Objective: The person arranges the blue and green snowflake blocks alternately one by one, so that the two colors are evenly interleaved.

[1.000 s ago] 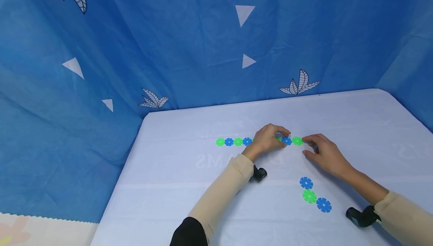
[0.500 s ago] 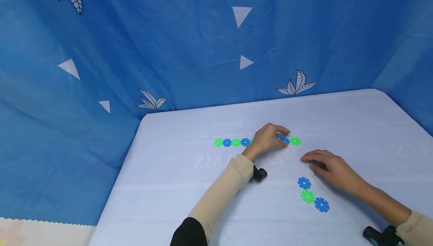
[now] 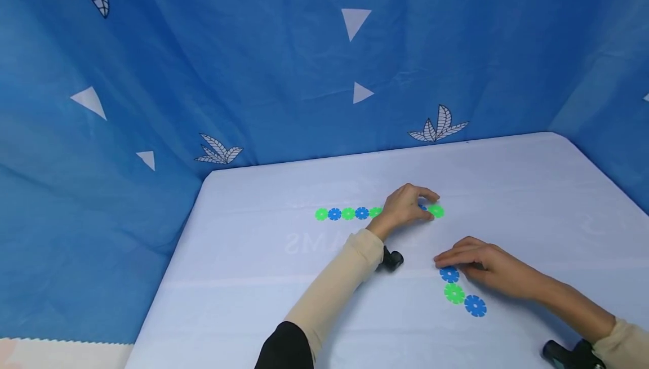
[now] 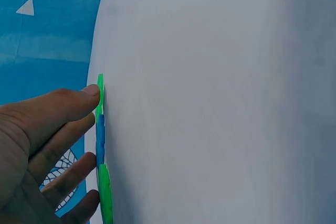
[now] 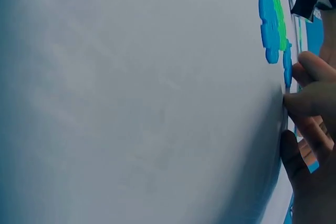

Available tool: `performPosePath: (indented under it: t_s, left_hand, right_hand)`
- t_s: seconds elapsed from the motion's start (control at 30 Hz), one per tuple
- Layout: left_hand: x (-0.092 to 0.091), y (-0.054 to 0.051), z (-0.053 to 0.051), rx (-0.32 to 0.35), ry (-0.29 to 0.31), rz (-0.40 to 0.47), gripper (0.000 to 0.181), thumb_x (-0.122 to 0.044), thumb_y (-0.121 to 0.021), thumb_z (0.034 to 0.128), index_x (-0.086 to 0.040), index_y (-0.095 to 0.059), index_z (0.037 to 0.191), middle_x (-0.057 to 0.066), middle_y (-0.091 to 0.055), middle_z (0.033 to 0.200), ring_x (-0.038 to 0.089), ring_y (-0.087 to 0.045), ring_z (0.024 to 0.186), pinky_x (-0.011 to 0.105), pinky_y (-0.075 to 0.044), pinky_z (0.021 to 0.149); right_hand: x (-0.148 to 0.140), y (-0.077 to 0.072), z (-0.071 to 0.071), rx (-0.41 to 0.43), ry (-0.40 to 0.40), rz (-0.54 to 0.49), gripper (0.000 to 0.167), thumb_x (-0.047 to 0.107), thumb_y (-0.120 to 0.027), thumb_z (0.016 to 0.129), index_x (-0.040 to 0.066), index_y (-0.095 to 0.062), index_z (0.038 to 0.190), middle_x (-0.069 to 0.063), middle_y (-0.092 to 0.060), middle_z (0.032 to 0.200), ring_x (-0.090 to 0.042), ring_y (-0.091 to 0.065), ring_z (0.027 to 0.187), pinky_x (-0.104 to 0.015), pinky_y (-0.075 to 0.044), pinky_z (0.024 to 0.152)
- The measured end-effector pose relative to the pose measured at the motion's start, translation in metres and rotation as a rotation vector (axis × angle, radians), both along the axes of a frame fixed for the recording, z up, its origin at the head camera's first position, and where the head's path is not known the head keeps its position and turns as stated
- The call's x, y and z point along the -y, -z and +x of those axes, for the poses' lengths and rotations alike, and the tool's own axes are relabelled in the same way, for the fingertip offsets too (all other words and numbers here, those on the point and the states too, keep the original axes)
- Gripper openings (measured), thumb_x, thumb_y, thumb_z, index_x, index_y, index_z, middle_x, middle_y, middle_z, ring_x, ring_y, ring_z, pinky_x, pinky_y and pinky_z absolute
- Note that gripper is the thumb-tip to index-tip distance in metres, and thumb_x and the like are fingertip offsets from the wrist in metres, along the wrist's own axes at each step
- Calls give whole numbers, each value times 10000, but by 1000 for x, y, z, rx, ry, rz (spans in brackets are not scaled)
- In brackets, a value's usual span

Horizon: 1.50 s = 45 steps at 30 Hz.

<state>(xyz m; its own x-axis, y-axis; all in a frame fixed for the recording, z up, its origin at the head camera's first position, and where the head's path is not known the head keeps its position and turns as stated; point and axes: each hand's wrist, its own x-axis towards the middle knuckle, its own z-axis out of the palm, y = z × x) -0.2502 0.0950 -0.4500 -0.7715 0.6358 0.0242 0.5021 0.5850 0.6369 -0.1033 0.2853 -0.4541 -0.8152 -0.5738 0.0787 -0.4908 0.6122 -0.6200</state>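
A row of flat notched plastic discs in green and blue lies across the white table, with a green disc (image 3: 321,214) at its left end. My left hand (image 3: 403,205) rests over the row's right part, fingers and thumb spread near the green end disc (image 3: 438,211). In the left wrist view its fingers touch the disc edges, including a blue disc (image 4: 101,140). My right hand (image 3: 494,267) hovers at the nearest blue disc (image 3: 449,275) of the loose group, fingers beyond it and thumb beside it. Whether they touch it is hard to tell.
A loose green disc (image 3: 454,294) and another blue disc (image 3: 475,306) lie just below the right hand. White cloth covers the table (image 3: 228,301). Behind it hangs a blue patterned curtain (image 3: 284,76). Black wrist cameras show below both wrists.
My right hand has left the row's green end disc and come down toward me to the loose blue disc. My left hand stays on the row, shifted slightly right along it.
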Motion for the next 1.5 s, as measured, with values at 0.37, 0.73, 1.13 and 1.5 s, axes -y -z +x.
performPosePath:
  t_s: [0.37, 0.73, 1.13, 1.5]
  left_hand:
    - [-1, 2, -1, -35, 7, -17, 381, -193, -850, 778, -214, -751, 1145, -136, -710, 1108, 1, -568, 1123, 182, -411, 948]
    - [-2, -1, 1, -46, 3, -41, 375, -207, -841, 792, -229, -749, 1155, -146, -707, 1112, -2, -561, 1125, 172, -408, 931]
    - [-4, 0, 2, -50, 5, -57, 366, -196, -826, 808, -226, -747, 1164, -158, -706, 1098, 29, -523, 1158, 223, -386, 994]
    - [-4, 0, 2, -63, 1, -70, 364, -215, -836, 798, -256, -750, 1150, -180, -707, 1071, 6, -535, 1143, 188, -393, 958]
  right_hand:
    - [-2, -1, 1, 107, -72, -61, 414, 52, -675, 906, 282, -691, 1250, 132, -653, 1243, -30, -485, 1115, -225, -465, 889]
    - [-5, 1, -1, 11, 10, -21, 324, 270, -789, 837, 296, -725, 1154, 174, -642, 1115, -24, -576, 1032, -196, -505, 856]
    - [0, -4, 9, -167, 87, 192, 312, 274, -845, 757, 301, -735, 1048, 212, -584, 1061, -45, -575, 969, -317, -551, 832]
    - [-5, -2, 4, -131, 124, 144, 315, 231, -854, 747, 298, -735, 1031, 210, -589, 1028, -17, -571, 922, -260, -544, 788]
